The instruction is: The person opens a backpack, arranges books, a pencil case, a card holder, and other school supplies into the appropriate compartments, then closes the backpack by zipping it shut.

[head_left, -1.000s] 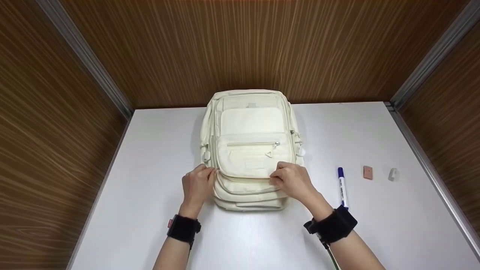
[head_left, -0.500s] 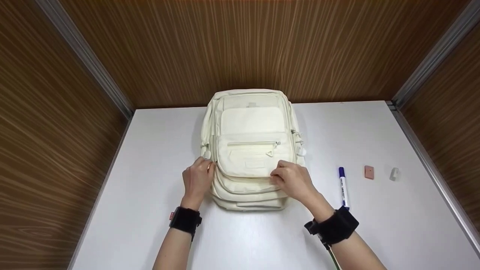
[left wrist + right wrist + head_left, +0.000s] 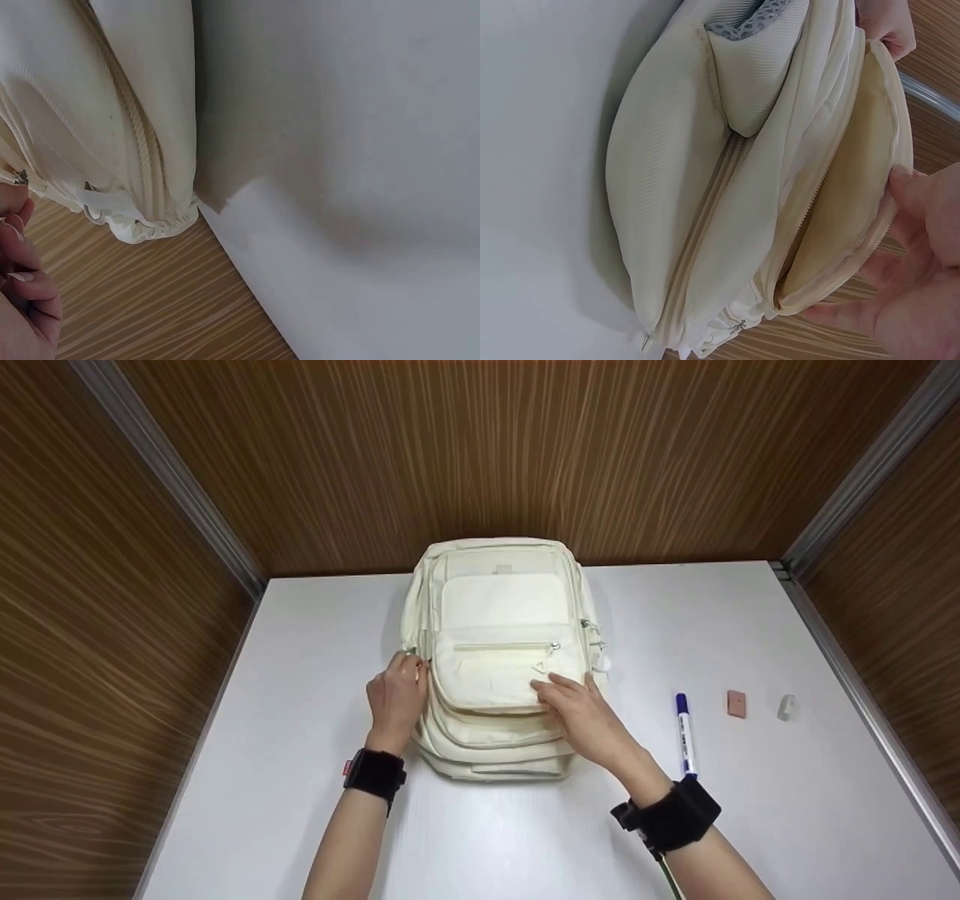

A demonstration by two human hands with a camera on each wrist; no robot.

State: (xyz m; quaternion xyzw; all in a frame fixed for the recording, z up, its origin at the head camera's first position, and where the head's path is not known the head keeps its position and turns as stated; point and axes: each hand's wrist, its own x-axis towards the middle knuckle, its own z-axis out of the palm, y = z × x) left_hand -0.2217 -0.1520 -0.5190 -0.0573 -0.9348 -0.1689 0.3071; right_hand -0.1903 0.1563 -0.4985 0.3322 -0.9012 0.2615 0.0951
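While both hands work at its front pocket, the cream backpack [image 3: 499, 652] lies flat on the white table [image 3: 300, 780], its top end towards the wooden back wall [image 3: 480, 457].

Left hand [image 3: 396, 699]: at the backpack's left edge, fingers curled, fingertips [image 3: 411, 664] pinching a small metal zipper pull [image 3: 19, 178] at the side of the front pocket [image 3: 504, 671]. The left wrist view shows the pull just at the fingertips, with the zip line running along the bag's side.

Right hand [image 3: 581, 712]: resting on the lower right of the front pocket, fingers extended and fairly straight, laid over the pocket flap. The right wrist view shows the pocket mouth gaping, pale lining visible, with the fingers [image 3: 922, 202] at the edge of the opened flap; whether they press it or lightly hold it cannot be told.

Backpack position: between the two hands, touching both; the left hand beside it, the right partly on top.

Other items on the table, to the right and well apart from the bag: blue-capped marker [image 3: 684, 733], small pink eraser [image 3: 736, 704], small pale object [image 3: 785, 707]. Black wrist straps [image 3: 373, 774] on both forearms.
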